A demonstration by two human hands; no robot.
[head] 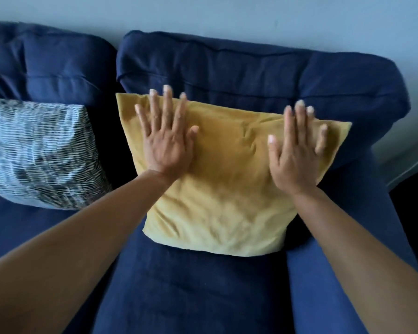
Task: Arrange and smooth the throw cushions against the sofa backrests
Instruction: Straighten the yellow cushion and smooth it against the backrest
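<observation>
Bare sleeveless forearms, two ringless hands, short pale nails

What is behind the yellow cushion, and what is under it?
Behind the yellow cushion stands the blue backrest, seen above it. Under it is the blue seat. The parts it covers cannot be seen. Both hands lie flat on its front.

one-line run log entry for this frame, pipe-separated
step: smoothing | left hand: flat, open on yellow cushion | right hand: flat, open on it | yellow cushion: against backrest | patterned cushion: untouched
</observation>
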